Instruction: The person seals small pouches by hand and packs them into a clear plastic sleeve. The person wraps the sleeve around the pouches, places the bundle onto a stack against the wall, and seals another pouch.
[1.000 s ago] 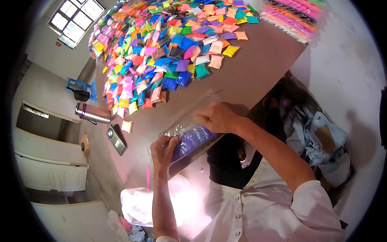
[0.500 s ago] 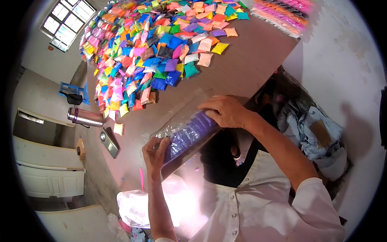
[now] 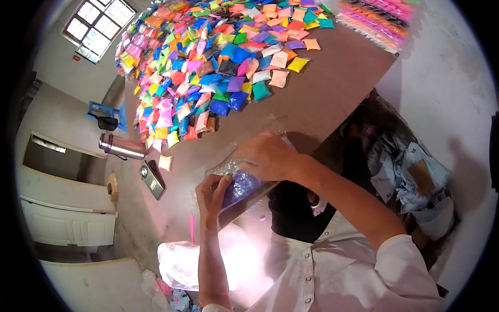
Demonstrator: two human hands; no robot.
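Table (image 3: 332, 73): broad, brown, smooth, matte. Across its far part, a heap of small pillow-shaped packets (image 3: 208, 73), glossy film, many colours. Beside the heap at the far corner, a stack of long clear-wrapped strips (image 3: 371, 23), pink, orange, black. Clear plastic bag (image 3: 240, 188): thin, crinkled, shiny, purple contents, at the near table edge between both hands. Left hand (image 3: 210, 193) clamps the bag's near-left end, thumb on the film. Right hand (image 3: 270, 156) lies over its other end, blurred; grip cannot be told. Steel flask (image 3: 122, 146): cylindrical. Phone (image 3: 152, 180): flat, rectangular.
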